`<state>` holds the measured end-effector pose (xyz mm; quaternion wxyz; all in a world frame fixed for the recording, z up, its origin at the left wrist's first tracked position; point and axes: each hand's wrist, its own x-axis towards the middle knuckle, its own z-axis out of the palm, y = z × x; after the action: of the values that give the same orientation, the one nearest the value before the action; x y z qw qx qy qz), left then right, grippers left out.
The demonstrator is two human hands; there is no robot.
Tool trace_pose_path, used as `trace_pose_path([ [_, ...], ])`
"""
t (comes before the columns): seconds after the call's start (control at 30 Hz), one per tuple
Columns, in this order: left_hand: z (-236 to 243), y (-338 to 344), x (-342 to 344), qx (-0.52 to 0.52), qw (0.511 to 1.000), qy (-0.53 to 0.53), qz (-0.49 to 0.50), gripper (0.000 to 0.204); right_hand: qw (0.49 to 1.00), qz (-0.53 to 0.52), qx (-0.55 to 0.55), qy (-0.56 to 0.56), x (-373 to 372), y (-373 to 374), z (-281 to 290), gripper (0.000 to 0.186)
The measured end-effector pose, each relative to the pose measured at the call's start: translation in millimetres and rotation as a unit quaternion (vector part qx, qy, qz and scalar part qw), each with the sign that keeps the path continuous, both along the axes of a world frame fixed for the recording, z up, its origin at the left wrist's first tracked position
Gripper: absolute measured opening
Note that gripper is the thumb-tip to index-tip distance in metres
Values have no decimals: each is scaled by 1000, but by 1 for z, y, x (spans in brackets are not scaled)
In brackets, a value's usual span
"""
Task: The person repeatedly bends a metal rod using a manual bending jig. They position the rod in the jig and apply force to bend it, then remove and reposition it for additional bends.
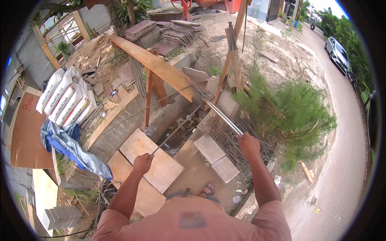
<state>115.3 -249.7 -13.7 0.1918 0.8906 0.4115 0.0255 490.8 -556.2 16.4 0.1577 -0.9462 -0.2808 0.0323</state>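
My left hand (142,163) is closed round a thin steel rod (177,129), which slopes up and away to the end of a raised wooden plank (157,66). My right hand (249,145) grips the near end of a long silver metal bar (226,118). The bar's far end meets the rod at the plank's end, where a small dark fitting (204,96) sits; its exact shape is too small to make out. From that spot a thin curved length of rod or wire (148,105) runs back to the left. Wooden posts (148,96) hold up the plank.
Pale slabs (152,156) lie before me, with two grey blocks (217,156) to their right. A wire heap (249,138) and a feathery green bush (285,116) stand right. Mortar bags (66,96) are stacked left. Under the plank runs a rubble-filled trench (183,130).
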Motion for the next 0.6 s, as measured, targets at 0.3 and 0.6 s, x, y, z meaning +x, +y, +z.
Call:
trace_pose_path([
  [0.3, 2, 6, 3, -59, 998, -32, 8, 44, 990, -89, 2, 110, -16, 11, 32, 53],
  [0.6, -8, 39, 1, -96, 989, -66, -96, 41, 984, -179, -21, -8, -31, 18, 14, 59],
])
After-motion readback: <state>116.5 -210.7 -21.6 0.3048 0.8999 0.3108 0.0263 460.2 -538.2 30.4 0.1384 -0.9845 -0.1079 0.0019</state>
